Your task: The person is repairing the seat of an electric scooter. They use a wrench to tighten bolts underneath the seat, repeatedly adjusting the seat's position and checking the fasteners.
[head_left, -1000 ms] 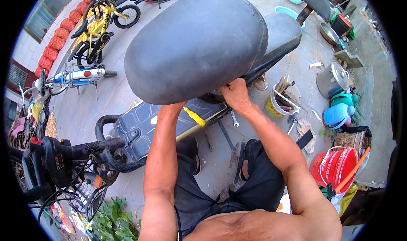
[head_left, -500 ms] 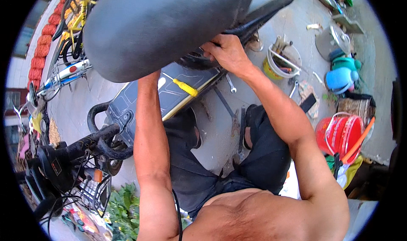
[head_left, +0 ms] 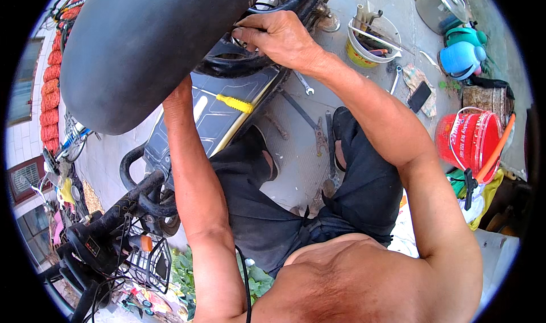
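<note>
A black scooter seat fills the upper left and hangs over the scooter's dark footboard. My right hand is at the seat's lower right edge, thumb and fingers pinched together. Whatever lies between those fingertips is too small to make out. Beneath them runs a black curved frame part. My left hand reaches up under the seat; only its wrist end shows and its fingers are hidden. Between my arms, a yellow-handled screwdriver lies on the footboard.
An open-end wrench, pliers and another wrench lie on the ground. A tool bucket stands to the right, past it a phone on a cloth and a red bucket. Scooter handlebars are at lower left.
The seat now appears farther left, and more of the frame shows below its edge. My right hand has shifted up and left along that edge. The left hand stays under the seat.
</note>
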Action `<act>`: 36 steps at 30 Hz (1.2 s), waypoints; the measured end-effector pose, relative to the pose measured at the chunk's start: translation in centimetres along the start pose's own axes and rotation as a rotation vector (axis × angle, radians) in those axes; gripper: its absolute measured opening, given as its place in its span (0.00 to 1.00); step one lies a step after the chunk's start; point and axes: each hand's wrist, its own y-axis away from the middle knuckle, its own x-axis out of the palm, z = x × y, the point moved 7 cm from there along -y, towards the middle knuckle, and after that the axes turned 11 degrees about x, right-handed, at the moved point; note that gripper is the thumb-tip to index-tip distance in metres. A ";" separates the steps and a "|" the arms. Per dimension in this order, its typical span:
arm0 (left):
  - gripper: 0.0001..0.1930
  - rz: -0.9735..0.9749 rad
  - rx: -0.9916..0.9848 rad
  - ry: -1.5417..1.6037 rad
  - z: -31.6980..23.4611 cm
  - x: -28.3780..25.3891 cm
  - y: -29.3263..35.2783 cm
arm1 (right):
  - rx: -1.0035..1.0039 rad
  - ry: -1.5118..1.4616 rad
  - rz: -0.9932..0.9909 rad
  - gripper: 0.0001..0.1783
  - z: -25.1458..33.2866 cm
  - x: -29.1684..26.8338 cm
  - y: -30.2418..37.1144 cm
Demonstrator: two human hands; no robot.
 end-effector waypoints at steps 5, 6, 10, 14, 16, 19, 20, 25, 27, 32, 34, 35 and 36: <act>0.20 -0.017 -0.009 -0.013 0.0 0.2 -0.7 | -0.029 -0.117 -0.053 0.15 0.1 -1.0 0.0; 0.20 -0.016 -0.010 -0.016 0.0 0.3 -0.8 | -0.037 -0.125 -0.057 0.15 0.2 -1.1 0.0; 0.20 -0.011 -0.013 -0.038 -0.2 0.0 -0.9 | -0.050 -0.172 -0.033 0.14 0.7 -1.0 0.0; 0.21 0.000 -0.008 -0.065 -0.3 -0.3 -0.8 | -0.043 -0.170 -0.032 0.13 1.0 -1.0 -0.2; 0.21 0.006 -0.006 -0.085 -0.4 -0.5 -0.7 | -0.046 -0.189 -0.039 0.13 1.3 -1.2 -0.2; 0.21 0.027 -0.005 -0.112 -0.7 -0.7 -0.5 | -0.050 -0.246 -0.036 0.13 1.4 -1.3 -0.1; 0.21 0.038 -0.003 -0.127 -1.0 -0.7 -0.4 | -0.049 -0.249 -0.035 0.13 1.4 -1.4 -0.1; 0.22 0.090 -0.003 -0.226 -2.1 -0.7 -0.2 | -0.010 -0.277 -0.026 0.11 1.4 -1.6 0.2; 0.22 0.084 -0.003 -0.265 -2.4 -0.7 -0.3 | 0.007 -0.306 -0.038 0.11 1.3 -1.8 0.2; 0.27 -0.015 -0.055 -0.148 -2.5 -0.6 -0.1 | 0.011 -0.340 -0.014 0.10 1.8 -1.8 0.2; 0.28 -0.049 -0.095 0.003 -2.8 -1.0 -0.5 | 0.020 -0.361 0.011 0.10 1.6 -2.0 0.2; 0.28 -0.063 -0.103 0.048 -2.9 -1.4 -0.6 | 0.020 -0.385 0.023 0.10 1.4 -2.0 0.1; 0.28 -0.076 -0.110 0.087 -2.9 -1.8 -0.9 | 0.017 -0.412 0.039 0.10 1.4 -1.9 0.1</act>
